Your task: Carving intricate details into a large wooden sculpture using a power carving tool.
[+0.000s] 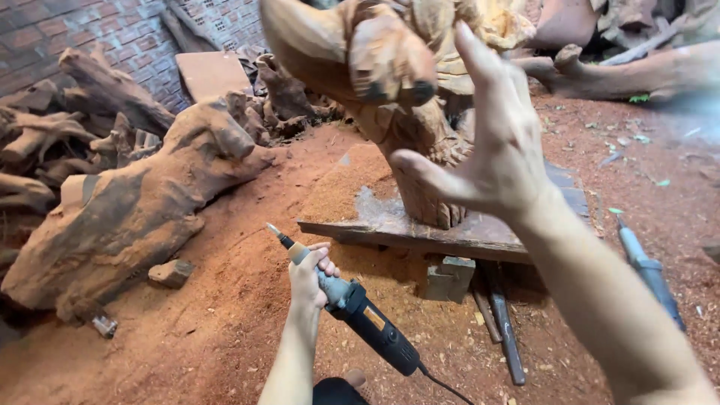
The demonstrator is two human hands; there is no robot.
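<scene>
Head view shows your left hand (309, 279) clenched around the corded rotary carving tool (352, 306) low over the sawdust, likely light and rigid, best held mid-body, while your right hand (491, 142) spreads open beside the wood carving (390, 82).

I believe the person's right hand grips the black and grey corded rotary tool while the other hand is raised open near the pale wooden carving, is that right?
Not quite: the head view shows the left hand gripping the black and grey corded rotary tool, while the right hand is raised open near the pale wooden carving.
</scene>
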